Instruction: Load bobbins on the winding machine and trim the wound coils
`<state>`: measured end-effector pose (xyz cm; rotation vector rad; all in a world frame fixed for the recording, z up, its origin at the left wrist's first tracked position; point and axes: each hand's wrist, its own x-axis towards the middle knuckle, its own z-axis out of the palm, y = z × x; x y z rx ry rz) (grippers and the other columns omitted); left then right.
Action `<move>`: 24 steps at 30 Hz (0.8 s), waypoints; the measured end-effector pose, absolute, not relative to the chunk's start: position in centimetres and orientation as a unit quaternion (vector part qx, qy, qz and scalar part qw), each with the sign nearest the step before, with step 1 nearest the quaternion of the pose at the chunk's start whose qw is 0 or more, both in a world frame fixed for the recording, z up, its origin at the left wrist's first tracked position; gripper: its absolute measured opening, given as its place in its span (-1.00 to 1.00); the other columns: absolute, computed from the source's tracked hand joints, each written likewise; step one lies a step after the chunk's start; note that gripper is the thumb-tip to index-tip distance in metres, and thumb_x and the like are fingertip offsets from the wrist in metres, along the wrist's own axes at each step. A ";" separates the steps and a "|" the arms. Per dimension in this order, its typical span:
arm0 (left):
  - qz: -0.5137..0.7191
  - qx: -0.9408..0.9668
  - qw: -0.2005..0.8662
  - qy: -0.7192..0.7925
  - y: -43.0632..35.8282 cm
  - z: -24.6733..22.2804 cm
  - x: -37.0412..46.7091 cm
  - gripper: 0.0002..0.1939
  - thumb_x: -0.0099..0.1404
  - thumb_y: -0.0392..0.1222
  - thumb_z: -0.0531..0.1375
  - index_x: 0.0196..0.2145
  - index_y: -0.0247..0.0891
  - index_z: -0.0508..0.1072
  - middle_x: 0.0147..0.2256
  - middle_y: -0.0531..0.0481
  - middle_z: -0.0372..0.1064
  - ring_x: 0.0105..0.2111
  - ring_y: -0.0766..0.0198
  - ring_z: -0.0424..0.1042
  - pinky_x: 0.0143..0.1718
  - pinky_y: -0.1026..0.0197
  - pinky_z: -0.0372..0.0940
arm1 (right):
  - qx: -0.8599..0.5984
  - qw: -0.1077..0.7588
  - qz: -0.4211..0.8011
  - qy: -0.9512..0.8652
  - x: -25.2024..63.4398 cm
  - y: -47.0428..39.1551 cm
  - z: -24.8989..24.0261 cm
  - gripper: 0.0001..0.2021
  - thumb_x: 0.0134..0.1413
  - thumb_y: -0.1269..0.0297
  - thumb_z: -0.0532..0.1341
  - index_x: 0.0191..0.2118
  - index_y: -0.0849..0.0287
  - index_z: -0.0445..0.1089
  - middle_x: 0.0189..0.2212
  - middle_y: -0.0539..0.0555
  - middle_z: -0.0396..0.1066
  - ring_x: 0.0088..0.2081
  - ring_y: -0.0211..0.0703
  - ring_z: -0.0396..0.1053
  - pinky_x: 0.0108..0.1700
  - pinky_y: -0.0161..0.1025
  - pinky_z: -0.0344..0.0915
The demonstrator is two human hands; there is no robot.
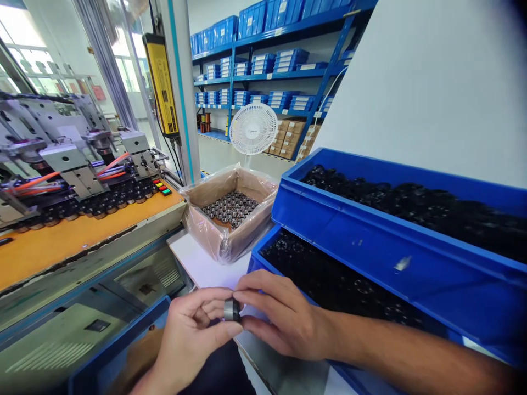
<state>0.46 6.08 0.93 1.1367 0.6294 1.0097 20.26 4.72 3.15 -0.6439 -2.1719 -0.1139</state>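
A small round part (229,310), grey metal on one side and black on the other, is held up between my hands. My left hand (192,329) pinches its grey side between thumb and fingers. From the other side, the fingertips of my right hand (290,318) close on the black side. Whether the black side is a separate piece is hard to see, since fingers cover part of it. Under my right forearm lies a lower blue bin (267,233) of black round parts.
An upper blue bin (349,219) heaped with black parts stands on the right. Ahead is a plastic-lined cardboard box (206,236) holding metal parts. On the left, a machine (78,170) stands above an orange worktop (102,227) with a row of parts. A white fan (253,129) stands behind.
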 end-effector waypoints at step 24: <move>0.430 0.491 0.709 0.267 6.0 1.1 0.5 -0.64 0.03 -0.37 0.46 -0.19 -0.09 0.66 -0.29 -0.02 0.65 -0.30 0.18 0.64 -0.20 0.28 0.52 | -0.236 0.430 -0.066 -0.869 20.7 5.0 2.3 -0.72 0.23 0.44 0.22 0.03 0.39 0.34 -0.24 0.21 0.41 -0.20 -0.15 0.40 -0.20 -0.22 0.47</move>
